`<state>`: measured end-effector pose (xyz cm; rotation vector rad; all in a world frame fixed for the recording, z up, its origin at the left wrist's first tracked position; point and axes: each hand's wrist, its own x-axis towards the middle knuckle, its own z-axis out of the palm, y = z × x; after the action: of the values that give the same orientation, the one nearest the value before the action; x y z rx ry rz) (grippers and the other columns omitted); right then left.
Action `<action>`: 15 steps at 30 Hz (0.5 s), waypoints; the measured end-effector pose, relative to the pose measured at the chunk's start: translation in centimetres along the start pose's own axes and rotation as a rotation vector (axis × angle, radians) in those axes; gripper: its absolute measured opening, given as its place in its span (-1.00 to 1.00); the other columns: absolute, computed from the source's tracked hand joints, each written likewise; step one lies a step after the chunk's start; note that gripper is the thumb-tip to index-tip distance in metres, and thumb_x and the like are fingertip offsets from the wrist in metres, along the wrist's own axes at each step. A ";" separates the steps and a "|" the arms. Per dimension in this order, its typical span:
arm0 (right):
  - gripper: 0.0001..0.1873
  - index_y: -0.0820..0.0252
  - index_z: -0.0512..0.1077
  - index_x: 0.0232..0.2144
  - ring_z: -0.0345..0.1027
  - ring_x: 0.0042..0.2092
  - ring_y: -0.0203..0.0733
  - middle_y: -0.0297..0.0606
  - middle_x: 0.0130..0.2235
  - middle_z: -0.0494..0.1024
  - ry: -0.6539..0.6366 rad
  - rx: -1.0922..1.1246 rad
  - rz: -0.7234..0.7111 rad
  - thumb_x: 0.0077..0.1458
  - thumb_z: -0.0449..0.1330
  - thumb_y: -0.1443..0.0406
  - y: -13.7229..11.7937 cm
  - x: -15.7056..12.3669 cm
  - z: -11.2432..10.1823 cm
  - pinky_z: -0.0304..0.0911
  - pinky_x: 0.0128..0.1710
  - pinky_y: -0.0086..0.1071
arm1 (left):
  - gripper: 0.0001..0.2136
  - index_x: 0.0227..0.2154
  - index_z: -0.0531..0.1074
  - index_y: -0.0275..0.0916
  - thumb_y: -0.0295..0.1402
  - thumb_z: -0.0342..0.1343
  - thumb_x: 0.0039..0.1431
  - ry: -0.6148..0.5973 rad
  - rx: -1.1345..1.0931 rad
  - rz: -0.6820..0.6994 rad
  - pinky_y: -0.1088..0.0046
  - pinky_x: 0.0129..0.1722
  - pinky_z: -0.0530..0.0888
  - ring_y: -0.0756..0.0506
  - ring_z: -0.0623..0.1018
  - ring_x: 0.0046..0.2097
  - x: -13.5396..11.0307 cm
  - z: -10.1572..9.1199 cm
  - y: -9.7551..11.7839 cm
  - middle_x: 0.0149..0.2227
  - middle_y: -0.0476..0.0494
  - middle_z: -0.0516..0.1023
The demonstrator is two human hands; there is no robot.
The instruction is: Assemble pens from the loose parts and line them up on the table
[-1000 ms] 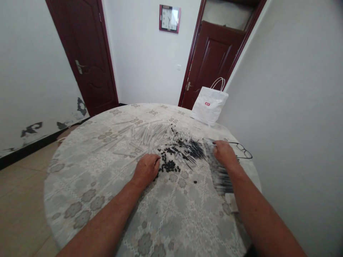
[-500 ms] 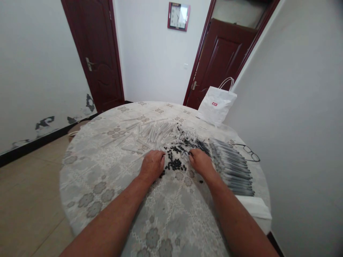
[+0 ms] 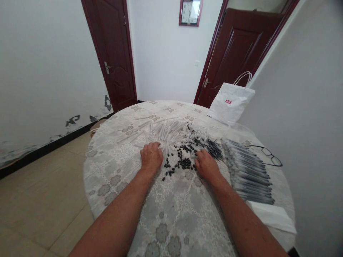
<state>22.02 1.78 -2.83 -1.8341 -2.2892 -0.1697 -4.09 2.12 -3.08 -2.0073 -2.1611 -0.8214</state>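
Observation:
My left hand (image 3: 151, 157) rests at the near left edge of a pile of whitish clear pen barrels (image 3: 167, 130). Its fingers are curled together, and a tiny dark spot shows at the fingertips; what they hold is too small to make out. My right hand (image 3: 207, 165) is at the right side of a cluster of small black plastic pieces (image 3: 184, 163). Those fingers are bent inward and closed, their tips by the black pieces, their contents hidden. Behind it lie thin dark pen refills (image 3: 214, 149) and a heap of small whitish parts (image 3: 197, 135).
Grey-looking pens (image 3: 252, 175) lie in a stacked row at the right, with eyeglasses (image 3: 268, 156) beyond them. A white folded sheet (image 3: 272, 216) is nearer me. A white paper bag (image 3: 232, 101) stands at the back of the round table, on a patterned tablecloth (image 3: 160, 214).
My head view has turned a little left. My left hand has moved left, away from the black pieces and nearer the barrels. My right hand has come slightly closer to the black pieces.

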 end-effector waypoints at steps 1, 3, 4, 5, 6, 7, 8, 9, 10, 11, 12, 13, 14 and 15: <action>-0.80 0.19 0.41 -0.10 0.32 -0.05 -0.12 -0.11 -0.07 0.40 -0.005 0.010 0.000 0.26 0.11 0.27 0.1 -0.1 0.0 0.16 -0.06 -0.39 | -0.73 -0.03 0.46 -0.19 -0.36 -0.01 0.26 -0.018 0.007 0.011 0.20 -0.07 0.30 -0.28 0.43 0.00 0.0 0.0 0.0 -0.09 -0.27 0.53; -0.83 0.20 0.41 -0.13 0.33 -0.05 -0.13 -0.12 -0.09 0.42 -0.022 0.035 -0.001 0.26 0.12 0.28 0.5 -0.3 -0.2 0.16 -0.05 -0.40 | -0.75 -0.07 0.47 -0.19 -0.31 0.00 0.26 -0.054 0.033 0.043 0.20 -0.08 0.29 -0.28 0.43 -0.01 -0.1 0.0 0.1 -0.10 -0.25 0.54; -0.84 0.20 0.42 -0.14 0.33 -0.05 -0.13 -0.12 -0.10 0.42 -0.033 0.050 -0.002 0.26 0.12 0.28 0.8 -0.4 -0.3 0.15 -0.05 -0.40 | -0.75 -0.08 0.48 -0.19 -0.28 0.00 0.26 -0.071 0.051 0.059 0.19 -0.08 0.29 -0.29 0.43 -0.01 -0.1 0.0 0.2 -0.11 -0.25 0.54; -0.84 0.20 0.42 -0.15 0.34 -0.05 -0.13 -0.12 -0.11 0.44 -0.044 0.065 -0.004 0.25 0.12 0.28 1.0 -0.4 -0.3 0.15 -0.06 -0.41 | -0.75 -0.09 0.48 -0.19 -0.27 0.01 0.25 -0.086 0.069 0.071 0.18 -0.09 0.29 -0.30 0.43 -0.01 -0.2 -0.1 0.3 -0.11 -0.25 0.53; -0.84 0.20 0.43 -0.15 0.34 -0.05 -0.13 -0.12 -0.12 0.45 -0.051 0.079 -0.007 0.25 0.12 0.28 1.3 -0.4 -0.4 0.15 -0.06 -0.41 | -0.74 -0.09 0.49 -0.19 -0.26 0.01 0.25 -0.101 0.086 0.078 0.18 -0.09 0.29 -0.30 0.43 -0.01 -0.2 -0.1 0.3 -0.11 -0.26 0.53; -0.84 0.20 0.43 -0.14 0.35 -0.05 -0.14 -0.12 -0.12 0.46 -0.056 0.092 -0.008 0.25 0.12 0.29 1.6 -0.4 -0.4 0.15 -0.05 -0.42 | -0.73 -0.09 0.49 -0.19 -0.25 0.00 0.25 -0.117 0.104 0.079 0.17 -0.09 0.29 -0.31 0.43 -0.01 -0.2 -0.2 0.3 -0.11 -0.27 0.53; -0.83 0.20 0.44 -0.14 0.35 -0.05 -0.14 -0.12 -0.12 0.47 -0.061 0.104 -0.008 0.24 0.12 0.30 1.8 -0.4 -0.4 0.15 -0.05 -0.42 | -0.73 -0.10 0.49 -0.20 -0.26 -0.01 0.25 -0.133 0.121 0.076 0.16 -0.09 0.29 -0.32 0.42 -0.01 -0.2 -0.2 0.3 -0.11 -0.28 0.52; -0.82 0.20 0.45 -0.13 0.36 -0.04 -0.14 -0.12 -0.12 0.48 -0.066 0.114 -0.006 0.23 0.13 0.32 2.1 -0.3 -0.4 0.14 -0.04 -0.42 | -0.73 -0.11 0.49 -0.21 -0.26 -0.03 0.25 -0.146 0.139 0.073 0.15 -0.09 0.29 -0.32 0.42 -0.01 -0.2 -0.3 0.3 -0.11 -0.30 0.52; -0.81 0.21 0.45 -0.12 0.36 -0.04 -0.14 -0.12 -0.11 0.49 -0.072 0.124 -0.004 0.22 0.13 0.33 2.3 -0.3 -0.3 0.14 -0.03 -0.43 | -0.73 -0.11 0.49 -0.22 -0.27 -0.03 0.25 -0.157 0.155 0.074 0.13 -0.09 0.29 -0.33 0.43 -0.01 -0.2 -0.3 0.4 -0.12 -0.31 0.51; -0.79 0.21 0.46 -0.11 0.36 -0.03 -0.15 -0.12 -0.11 0.50 -0.078 0.133 -0.003 0.20 0.13 0.35 2.5 -0.2 -0.2 0.14 -0.03 -0.43 | -0.73 -0.13 0.48 -0.24 -0.29 -0.04 0.25 -0.163 0.171 0.078 0.12 -0.09 0.29 -0.34 0.43 -0.01 -0.2 -0.4 0.4 -0.12 -0.33 0.51; -0.77 0.21 0.46 -0.10 0.37 -0.03 -0.15 -0.11 -0.10 0.51 -0.082 0.142 -0.004 0.19 0.13 0.36 2.6 -0.2 -0.1 0.14 -0.02 -0.43 | -0.74 -0.14 0.48 -0.25 -0.30 -0.04 0.24 -0.165 0.185 0.087 0.11 -0.09 0.29 -0.35 0.43 -0.02 -0.2 -0.4 0.4 -0.13 -0.34 0.50; -0.75 0.22 0.46 -0.09 0.37 -0.02 -0.15 -0.11 -0.09 0.52 -0.084 0.152 -0.010 0.17 0.13 0.38 2.7 -0.2 -0.1 0.14 -0.02 -0.44 | -0.75 -0.15 0.48 -0.26 -0.32 -0.04 0.23 -0.163 0.197 0.101 0.11 -0.10 0.29 -0.35 0.44 -0.02 -0.2 -0.5 0.5 -0.13 -0.34 0.50; -0.73 0.22 0.46 -0.08 0.37 -0.02 -0.15 -0.10 -0.09 0.52 -0.083 0.161 -0.017 0.16 0.12 0.39 2.7 -0.2 -0.1 0.14 -0.01 -0.44 | -0.75 -0.16 0.48 -0.27 -0.34 -0.04 0.22 -0.160 0.206 0.119 0.10 -0.10 0.30 -0.35 0.44 -0.03 -0.2 -0.5 0.5 -0.14 -0.35 0.50; -0.72 0.23 0.47 -0.07 0.38 -0.02 -0.15 -0.10 -0.09 0.53 -0.080 0.168 -0.023 0.15 0.12 0.40 2.7 -0.1 -0.1 0.14 -0.01 -0.45 | -0.76 -0.17 0.48 -0.27 -0.35 -0.05 0.22 -0.160 0.213 0.137 0.11 -0.10 0.30 -0.35 0.45 -0.03 -0.2 -0.5 0.6 -0.15 -0.35 0.50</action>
<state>24.72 2.23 -2.87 -1.7609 -2.2996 0.0912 -3.59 1.70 -2.55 -2.1443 -2.0580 -0.4067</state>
